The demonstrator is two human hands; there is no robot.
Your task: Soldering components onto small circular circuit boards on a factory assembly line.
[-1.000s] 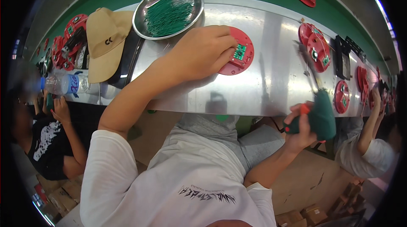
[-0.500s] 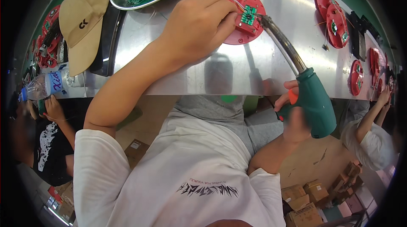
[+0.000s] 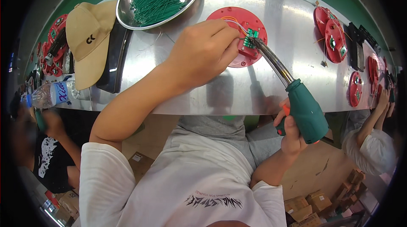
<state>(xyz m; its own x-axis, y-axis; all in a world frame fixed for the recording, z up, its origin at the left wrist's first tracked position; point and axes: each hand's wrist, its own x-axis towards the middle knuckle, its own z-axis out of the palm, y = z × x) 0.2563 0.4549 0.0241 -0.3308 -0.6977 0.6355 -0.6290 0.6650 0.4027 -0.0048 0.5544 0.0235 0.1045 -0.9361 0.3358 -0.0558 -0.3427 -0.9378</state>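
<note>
A round red plastic disc (image 3: 229, 13) lies on the metal table, with a small green circuit board (image 3: 253, 33) on a raised red block. Orange and pale wires (image 3: 232, 20) run to the board. My left hand (image 3: 207, 49) rests over the disc's left side, thumb and forefinger pinched on what looks like a thin wire at the board's edge; the fingers partly hide it. My right hand (image 3: 291, 135) grips a green-handled soldering gun (image 3: 308, 110) with an orange trigger. Its long metal barrel slants up and left, and the dark tip meets the board beside my left fingertips.
A steel bowl (image 3: 123, 12) of cut green wires (image 3: 159, 0) stands at the far left. Beside it are a tan cap (image 3: 87, 36), a black phone-like slab (image 3: 116, 65) and a plastic bottle (image 3: 51, 94). More red discs (image 3: 335, 38) lie right. Co-workers sit on both sides.
The whole view has shifted, so the table sits lower in the picture. The soldering gun's tip has moved a little left over the board. My left hand stays pinched beside it.
</note>
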